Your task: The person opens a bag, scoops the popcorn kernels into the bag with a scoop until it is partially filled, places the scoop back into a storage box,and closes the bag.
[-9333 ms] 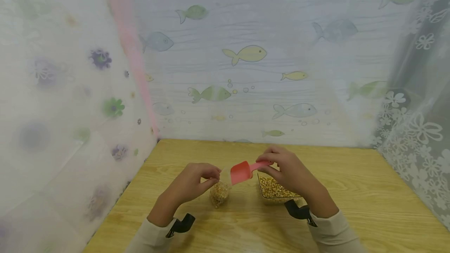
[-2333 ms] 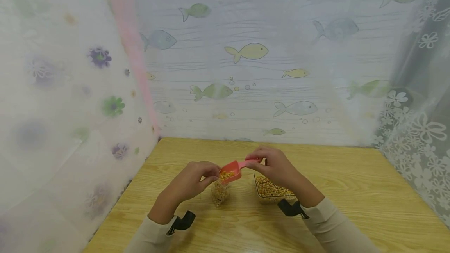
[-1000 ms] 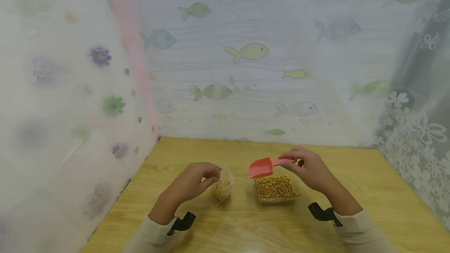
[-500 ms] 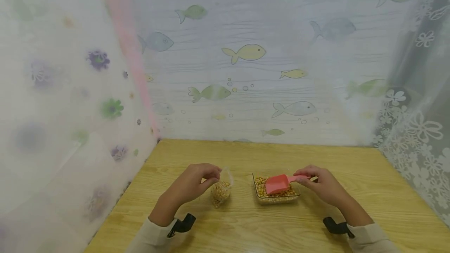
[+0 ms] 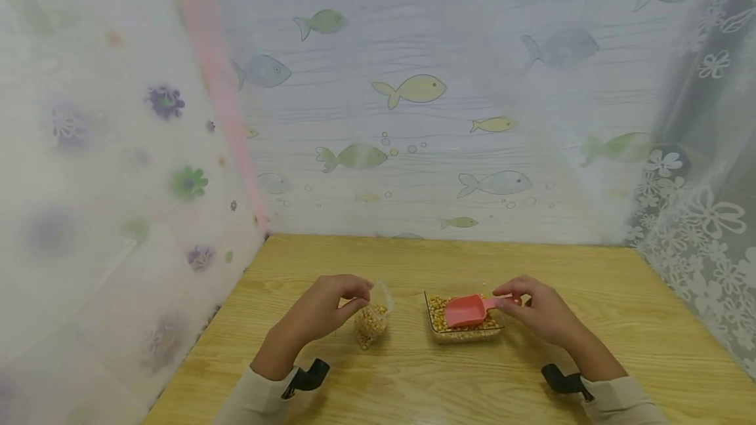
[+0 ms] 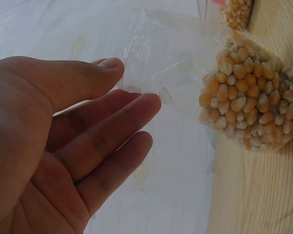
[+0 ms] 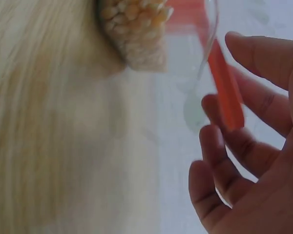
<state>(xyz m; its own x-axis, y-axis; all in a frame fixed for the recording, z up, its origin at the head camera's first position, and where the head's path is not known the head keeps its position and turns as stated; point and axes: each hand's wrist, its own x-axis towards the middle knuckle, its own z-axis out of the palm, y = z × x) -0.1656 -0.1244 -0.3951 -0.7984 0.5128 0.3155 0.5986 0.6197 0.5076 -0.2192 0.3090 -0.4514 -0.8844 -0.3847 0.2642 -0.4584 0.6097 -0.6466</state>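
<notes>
In the head view, my left hand (image 5: 331, 303) pinches the rim of a clear plastic bag (image 5: 372, 323) partly filled with corn kernels. The left wrist view shows the thumb and fingertips at the bag's (image 6: 161, 53) mouth, the kernels (image 6: 244, 92) bunched at its far end. A red scoop (image 5: 465, 311) lies on the corn in a clear rectangular container (image 5: 469, 336), its handle sticking out over the right side. My right hand (image 5: 540, 307) is around that handle; in the right wrist view the thumb stands off the handle (image 7: 227, 92) and the fingers are loosely bent beside it.
Bag and container stand side by side on a wood-grain table (image 5: 413, 385). A fish-printed curtain (image 5: 413, 149) hangs behind the table, with a flowered sheet (image 5: 118, 248) on the left and a lacy one (image 5: 703, 228) on the right.
My right hand brought the scoop from the bag's mouth back to the container and lowered it onto the corn; its thumb is now off the handle. My left hand stays at the bag.
</notes>
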